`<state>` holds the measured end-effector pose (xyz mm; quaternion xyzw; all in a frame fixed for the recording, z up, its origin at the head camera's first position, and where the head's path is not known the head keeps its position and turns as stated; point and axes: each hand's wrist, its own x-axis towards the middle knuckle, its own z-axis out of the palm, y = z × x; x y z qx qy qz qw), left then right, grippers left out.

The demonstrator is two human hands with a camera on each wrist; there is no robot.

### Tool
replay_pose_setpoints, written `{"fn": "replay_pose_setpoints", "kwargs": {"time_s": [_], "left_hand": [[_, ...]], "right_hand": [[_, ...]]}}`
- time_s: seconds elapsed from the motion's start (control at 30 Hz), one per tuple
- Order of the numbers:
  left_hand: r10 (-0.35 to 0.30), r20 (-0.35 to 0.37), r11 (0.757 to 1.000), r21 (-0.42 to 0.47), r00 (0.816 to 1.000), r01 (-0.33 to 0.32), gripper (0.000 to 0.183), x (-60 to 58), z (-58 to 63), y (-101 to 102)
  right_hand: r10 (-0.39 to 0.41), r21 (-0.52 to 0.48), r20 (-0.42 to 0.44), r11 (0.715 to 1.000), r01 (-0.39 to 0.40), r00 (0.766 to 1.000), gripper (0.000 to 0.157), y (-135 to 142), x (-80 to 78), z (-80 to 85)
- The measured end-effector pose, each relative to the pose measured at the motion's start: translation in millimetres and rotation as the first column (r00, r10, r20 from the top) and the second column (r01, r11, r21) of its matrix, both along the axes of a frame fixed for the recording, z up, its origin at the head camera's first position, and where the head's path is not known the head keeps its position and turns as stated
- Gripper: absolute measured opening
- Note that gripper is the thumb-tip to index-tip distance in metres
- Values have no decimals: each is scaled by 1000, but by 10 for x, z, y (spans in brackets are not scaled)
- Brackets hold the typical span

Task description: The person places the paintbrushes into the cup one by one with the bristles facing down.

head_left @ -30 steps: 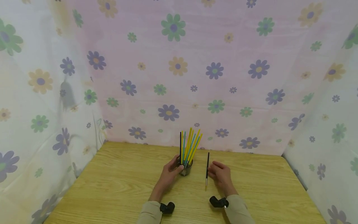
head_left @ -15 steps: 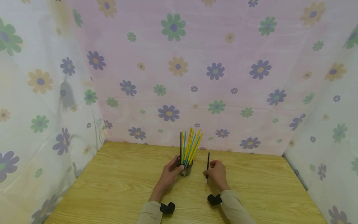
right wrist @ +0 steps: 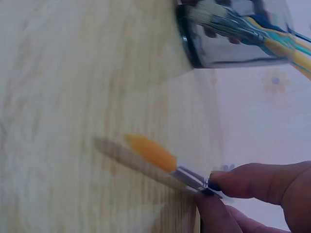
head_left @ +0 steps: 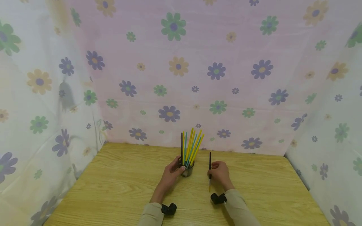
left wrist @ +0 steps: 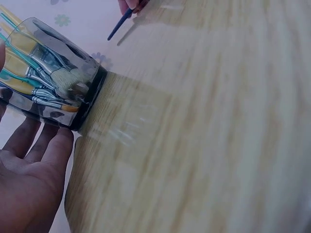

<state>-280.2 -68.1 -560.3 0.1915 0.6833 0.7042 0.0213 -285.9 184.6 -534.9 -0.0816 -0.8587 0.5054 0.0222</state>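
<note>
My left hand (head_left: 171, 174) grips a clear glass (head_left: 189, 171) that stands upright on the table, holding several paintbrushes (head_left: 192, 147) with yellow, teal and black handles. In the left wrist view its fingers curve against the side of the glass (left wrist: 90, 99), near its dark base; most of the thumb is out of that frame. To the right, my right hand (head_left: 221, 172) pinches a slim black paintbrush (head_left: 210, 160) between thumb and fingers. Orange bristles (right wrist: 153, 153) and a silver ferrule (right wrist: 189, 177) show in the right wrist view, with the brush's shadow beside them.
The wood-grain table (head_left: 118, 185) reaches back to a flowered pink cloth (head_left: 181, 94). Similar cloth hangs along both sides. A black wrist camera (head_left: 169, 209) sits at the left cuff, another black camera (head_left: 218, 198) at the right.
My right hand has moved left onto the black paintbrush and now pinches it; the brush has shifted and stands straighter in the head view. My left hand stays on the glass.
</note>
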Motion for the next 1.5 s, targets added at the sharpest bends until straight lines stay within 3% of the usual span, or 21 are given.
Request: {"fn": "replay_pose_setpoints", "kwargs": {"time_s": [0.27, 0.53, 0.77, 0.9, 1.0, 1.13, 1.33, 1.5], "left_hand": [[13, 3, 1000, -2, 1000, -13, 57, 3, 0, 4], [29, -32, 999, -18, 999, -29, 58, -17, 39, -16], [34, -11, 999, -21, 999, -34, 57, -31, 45, -31], [38, -22, 999, -34, 999, -39, 57, -25, 38, -38], [40, -10, 999, -29, 999, -40, 57, -21, 38, -42], [45, 11, 999, -8, 999, -45, 58, -24, 27, -43], [32, -48, 999, -12, 998, -32, 60, -23, -22, -41], [5, -48, 1000, 2, 999, -5, 57, -19, -37, 4]], "right_hand": [[5, -167, 74, 986, 8, 997, 44, 19, 10, 0], [39, -308, 43, 951, -24, 998, 41, -69, 89, -23], [63, -400, 50, 916, -38, 997, 44, -126, 154, -43], [92, -503, 50, 863, -54, 995, 48, -144, 166, -51], [72, -623, 18, 781, -45, 997, 51, -192, 159, 15], [-34, -742, -54, 670, -17, 998, 50, -273, 128, 210], [-212, -796, -169, 605, -7, 963, 37, -342, 52, 488], [-282, -815, -262, 577, -55, 923, 30, -400, -6, 595]]}}
